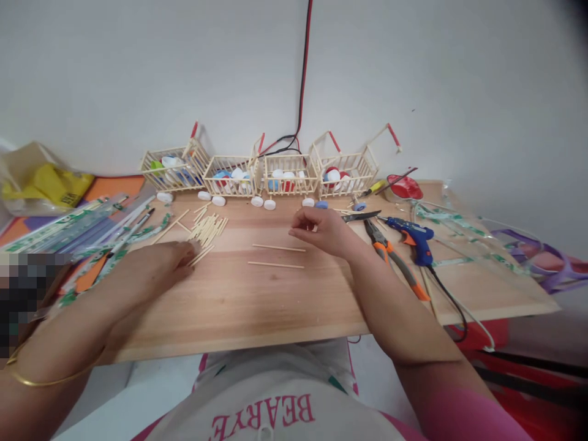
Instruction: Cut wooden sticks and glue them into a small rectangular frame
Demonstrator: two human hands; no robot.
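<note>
The left hand's (181,256) fingertips bend down into the near edge of a pile of sticks (210,228); whether they pinch one, I cannot tell. The right hand's (324,229) fingers curl loosely toward the thumb, held over the board beside a pair of sticks (278,247); whether anything sits between the tips is unclear. The left wrist lies low, palm down, its forearm slanting in from the lower left, a thin gold bangle (52,382) round it. The right wrist bends inward, the forearm slanting up from a pink sleeve (468,413).

The sticks are slim, pale and straight: the pair roughly parallel, the pile heaped at angles. The board (220,321) is smooth wood with faint streaky grain. Right of the right hand lie pliers (400,266) with orange and grey grips and a glossy blue glue gun (416,237). Along the wall (138,67) stand four slatted stick carts (290,158) with red handles, round white or blue wheels and rounded coloured pieces inside. Clear, crinkled packets (82,226) lie at far left.
</note>
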